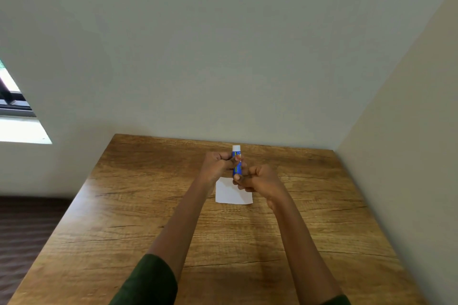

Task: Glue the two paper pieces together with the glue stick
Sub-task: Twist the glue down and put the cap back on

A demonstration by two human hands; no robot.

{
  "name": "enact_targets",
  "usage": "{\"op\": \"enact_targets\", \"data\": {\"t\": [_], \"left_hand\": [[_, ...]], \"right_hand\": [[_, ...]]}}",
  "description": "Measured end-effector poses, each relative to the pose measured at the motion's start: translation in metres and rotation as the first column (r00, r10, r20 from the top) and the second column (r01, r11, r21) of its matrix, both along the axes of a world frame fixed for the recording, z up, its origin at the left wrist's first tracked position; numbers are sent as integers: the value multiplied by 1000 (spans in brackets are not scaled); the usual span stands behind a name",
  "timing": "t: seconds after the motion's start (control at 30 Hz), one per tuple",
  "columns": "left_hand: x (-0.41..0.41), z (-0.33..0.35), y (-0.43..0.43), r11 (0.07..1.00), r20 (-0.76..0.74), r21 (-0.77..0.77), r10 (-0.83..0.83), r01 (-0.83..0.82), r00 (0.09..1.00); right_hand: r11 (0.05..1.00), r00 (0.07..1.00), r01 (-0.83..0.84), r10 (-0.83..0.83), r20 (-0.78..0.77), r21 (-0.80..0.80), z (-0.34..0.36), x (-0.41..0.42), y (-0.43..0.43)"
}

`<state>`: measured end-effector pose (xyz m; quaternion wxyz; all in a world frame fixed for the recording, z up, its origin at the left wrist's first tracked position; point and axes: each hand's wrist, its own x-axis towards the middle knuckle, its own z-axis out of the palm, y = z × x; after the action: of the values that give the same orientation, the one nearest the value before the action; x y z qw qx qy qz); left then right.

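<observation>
A blue glue stick (236, 160) with a white end pointing up stands upright in the air above the far middle of the wooden table (148, 218). My left hand (218, 166) grips its upper body. My right hand (260, 179) pinches its lower end. Under both hands a white square of paper (233, 193) lies flat on the table, its far edge partly hidden by my fingers. I can make out only one paper piece; whether a second lies on or under it I cannot tell.
The table stands in a corner, with a pale wall along its far edge and another wall (409, 131) along its right side. A window (14, 116) is at the left. Dark floor (24, 230) lies beyond the table's left edge.
</observation>
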<state>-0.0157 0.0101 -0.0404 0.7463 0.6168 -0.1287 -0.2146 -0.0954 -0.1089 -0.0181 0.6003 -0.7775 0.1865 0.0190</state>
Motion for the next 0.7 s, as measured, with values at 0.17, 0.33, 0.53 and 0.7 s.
{"op": "enact_targets", "data": {"t": [0.17, 0.33, 0.53, 0.7], "left_hand": [[0, 0, -1, 1000, -20, 0, 12, -12, 1000], [1, 2, 0, 1000, -26, 3, -15, 15, 1000], [0, 5, 0, 1000, -12, -2, -22, 22, 1000], [0, 5, -2, 1000, -21, 9, -2, 3, 1000]], "right_hand": [[990, 995, 74, -66, 70, -121, -4, 1, 5], [991, 992, -117, 120, -46, 68, 0, -2, -1], [996, 1000, -20, 20, 1, 81, 1, -2, 3], [987, 989, 129, -119, 92, -101, -3, 1, 9]]}}
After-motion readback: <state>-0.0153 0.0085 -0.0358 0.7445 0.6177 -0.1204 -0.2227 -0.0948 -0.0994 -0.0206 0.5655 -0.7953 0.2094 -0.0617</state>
